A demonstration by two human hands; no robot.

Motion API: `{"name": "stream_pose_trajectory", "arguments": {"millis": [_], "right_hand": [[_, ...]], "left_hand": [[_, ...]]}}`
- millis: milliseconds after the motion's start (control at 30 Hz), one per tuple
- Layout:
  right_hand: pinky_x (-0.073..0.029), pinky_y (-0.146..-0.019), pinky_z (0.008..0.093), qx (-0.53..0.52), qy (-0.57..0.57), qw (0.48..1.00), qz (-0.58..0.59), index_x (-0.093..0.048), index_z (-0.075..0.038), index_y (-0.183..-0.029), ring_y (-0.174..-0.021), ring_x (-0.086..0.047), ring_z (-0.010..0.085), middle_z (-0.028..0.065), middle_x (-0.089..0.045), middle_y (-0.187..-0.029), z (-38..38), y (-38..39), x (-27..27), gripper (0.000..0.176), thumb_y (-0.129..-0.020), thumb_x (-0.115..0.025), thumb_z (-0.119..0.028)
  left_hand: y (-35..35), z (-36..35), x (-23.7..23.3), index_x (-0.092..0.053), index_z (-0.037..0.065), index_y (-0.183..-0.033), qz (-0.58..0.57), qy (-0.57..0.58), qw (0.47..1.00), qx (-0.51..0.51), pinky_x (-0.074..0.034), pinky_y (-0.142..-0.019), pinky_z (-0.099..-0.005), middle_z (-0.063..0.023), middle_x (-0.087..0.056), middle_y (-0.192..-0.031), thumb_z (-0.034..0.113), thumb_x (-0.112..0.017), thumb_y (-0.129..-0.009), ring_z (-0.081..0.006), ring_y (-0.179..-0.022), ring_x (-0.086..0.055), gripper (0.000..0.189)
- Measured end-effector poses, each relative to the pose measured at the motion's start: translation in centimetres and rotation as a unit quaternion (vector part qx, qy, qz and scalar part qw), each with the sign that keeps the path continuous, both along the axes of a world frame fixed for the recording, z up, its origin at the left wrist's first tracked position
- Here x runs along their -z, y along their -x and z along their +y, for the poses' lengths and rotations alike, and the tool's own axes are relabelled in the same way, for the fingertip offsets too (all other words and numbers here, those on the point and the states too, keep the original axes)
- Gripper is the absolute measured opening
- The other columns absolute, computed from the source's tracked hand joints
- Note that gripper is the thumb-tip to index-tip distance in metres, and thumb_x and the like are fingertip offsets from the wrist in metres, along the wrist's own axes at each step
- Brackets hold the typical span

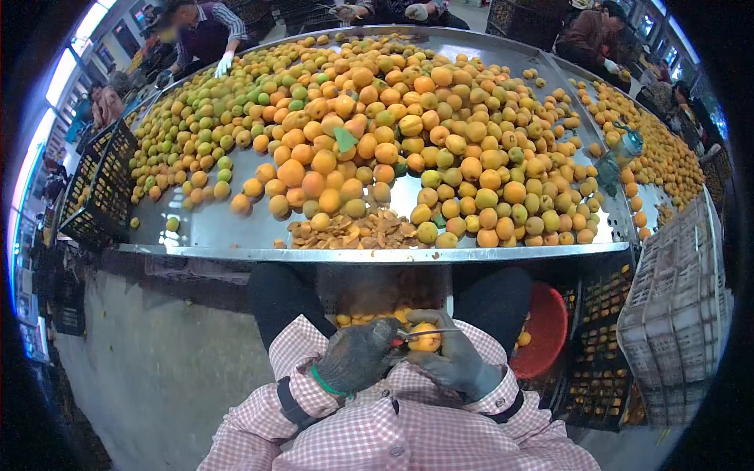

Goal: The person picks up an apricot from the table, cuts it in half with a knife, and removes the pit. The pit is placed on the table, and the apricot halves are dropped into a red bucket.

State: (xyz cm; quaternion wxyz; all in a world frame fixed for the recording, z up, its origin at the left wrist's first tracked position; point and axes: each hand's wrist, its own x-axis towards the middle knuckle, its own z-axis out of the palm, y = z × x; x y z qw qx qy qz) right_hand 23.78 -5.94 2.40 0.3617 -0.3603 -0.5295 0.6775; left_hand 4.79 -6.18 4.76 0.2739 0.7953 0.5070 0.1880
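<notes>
Over my lap, my left hand [360,355], in a dark knit glove with a green cuff edge, is closed around the reddish handle of a knife [430,333]. The thin blade lies across the top of an orange-yellow fruit [425,339]. That fruit sits in the fingers of my right hand [459,357], which wears a grey glove. Ahead of both hands is the metal table [345,253], with a big heap of orange and greenish fruit [330,161] on it. Cut fruit pieces [357,231] lie in a small pile near its front edge.
A red basin [542,330] holding some fruit stands right of my legs, beside black crates of fruit [597,345]. A white crate [675,306] is at far right, a black crate [100,184] at the table's left. Co-workers sit across the table; one gloved hand [225,64] touches fruit.
</notes>
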Motion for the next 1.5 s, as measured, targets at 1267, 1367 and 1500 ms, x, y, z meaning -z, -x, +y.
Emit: {"name": "stream_pose_trajectory", "arguments": {"millis": [1267,1367,1500], "right_hand": [[-0.053,-0.077,0.0296,0.143,0.128,0.947,0.256,-0.038,-0.007,-0.128,-0.093,-0.060,0.0211,0.0102,-0.051,-0.117,3.2,-1.9,-1.9,0.067,-0.072,-0.076,-0.011],[-0.052,-0.080,0.0311,0.161,0.068,0.980,0.096,-0.039,-0.006,-0.128,-0.093,-0.060,0.0196,0.0104,-0.054,-0.111,2.8,-1.7,-2.7,0.071,-0.068,-0.077,-0.005],[-0.048,-0.087,0.0306,0.119,-0.091,0.987,0.050,-0.044,-0.003,-0.116,-0.098,-0.057,0.0171,0.0098,-0.057,-0.106,2.9,-1.2,-2.8,0.057,-0.069,-0.075,-0.001]], "left_hand": [[0.3,3.2,-2.3,-0.030,0.009,-0.137,-0.246,0.042,0.967,-0.055,-0.045,-0.091,-0.0378,-0.0197,-0.054,-0.117,0.025,-0.064,-0.085,-0.0309,-0.106,-0.058,0.064],[0.3,2.6,-1.8,-0.033,0.009,-0.136,-0.192,0.020,0.980,-0.035,-0.051,-0.082,-0.0374,-0.0202,-0.059,-0.111,0.025,-0.064,-0.085,-0.0313,-0.095,-0.063,0.062],[0.4,1.7,-1.5,-0.046,0.010,-0.128,-0.067,0.023,0.997,-0.033,-0.052,-0.064,-0.0386,-0.0136,-0.065,-0.092,0.016,-0.068,-0.077,-0.0312,-0.076,-0.065,0.056]]}}
